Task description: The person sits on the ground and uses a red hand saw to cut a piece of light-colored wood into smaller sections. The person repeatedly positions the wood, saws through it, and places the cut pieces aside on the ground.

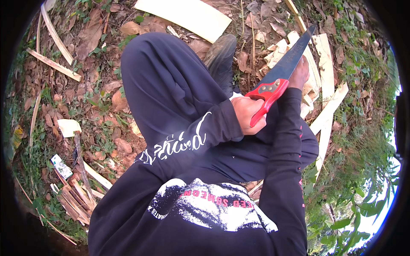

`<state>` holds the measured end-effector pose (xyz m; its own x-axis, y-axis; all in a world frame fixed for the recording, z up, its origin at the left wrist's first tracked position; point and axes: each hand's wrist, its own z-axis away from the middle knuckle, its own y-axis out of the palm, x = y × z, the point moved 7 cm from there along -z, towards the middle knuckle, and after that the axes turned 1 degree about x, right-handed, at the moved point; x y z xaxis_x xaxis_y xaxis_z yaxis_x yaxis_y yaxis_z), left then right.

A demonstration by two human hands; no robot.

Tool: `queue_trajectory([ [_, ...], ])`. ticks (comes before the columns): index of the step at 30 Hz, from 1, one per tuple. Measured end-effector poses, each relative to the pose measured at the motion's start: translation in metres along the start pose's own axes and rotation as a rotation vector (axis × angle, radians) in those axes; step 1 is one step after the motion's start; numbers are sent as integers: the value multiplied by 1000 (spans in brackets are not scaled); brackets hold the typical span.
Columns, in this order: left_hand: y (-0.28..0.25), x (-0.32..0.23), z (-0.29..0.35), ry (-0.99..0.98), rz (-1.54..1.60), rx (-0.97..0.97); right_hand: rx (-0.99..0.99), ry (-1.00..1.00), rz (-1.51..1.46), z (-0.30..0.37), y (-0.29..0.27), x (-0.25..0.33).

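Leaf-strewn ground (92, 38) extends on all sides of both hands. A black printed shirt (188, 239) covers both arms down to the wrists. Dark trousers (164, 77) clothe the folded legs; one raised knee stands forward and left of the left hand. Green plants (371, 209) occupy the area right of and behind the right hand. A broad pale board (183, 17) lies well forward and left of the left hand. The saw (285, 70) is at the left hand, its dark blade running forward and rightward across the view of the right hand. Long pale strips (326, 68) lie just right of the right hand; a pile (277, 53) of short wood pieces sits forward and left of it. Split sticks (77, 200) lie well left of and behind the left hand. A dark shoe (222, 55) is forward and left of the same hand. Left hand (250, 115): clenched around the red handle. Right hand (301, 74): partly hidden behind the blade; whether it grasps anything cannot be determined. Well left of the left hand, a pale block (69, 128) is noted, with a small white box (61, 166) nearby.
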<state>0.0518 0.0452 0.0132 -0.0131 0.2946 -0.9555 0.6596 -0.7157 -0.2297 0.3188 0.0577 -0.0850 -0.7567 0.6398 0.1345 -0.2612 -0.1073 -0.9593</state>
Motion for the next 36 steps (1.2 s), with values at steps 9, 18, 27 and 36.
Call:
queue_trajectory([
  [9,5,9,4,90,-116,17,-336,-194,-210,80,-17,24],
  [18,0,2,-2,-3,101,-65,-548,-104,-255,105,-8,24],
  [27,2,0,-1,-75,107,-74,-427,114,-305,56,-37,18],
  [36,1,-15,-8,-57,77,-91,-381,140,-58,44,-20,30],
])
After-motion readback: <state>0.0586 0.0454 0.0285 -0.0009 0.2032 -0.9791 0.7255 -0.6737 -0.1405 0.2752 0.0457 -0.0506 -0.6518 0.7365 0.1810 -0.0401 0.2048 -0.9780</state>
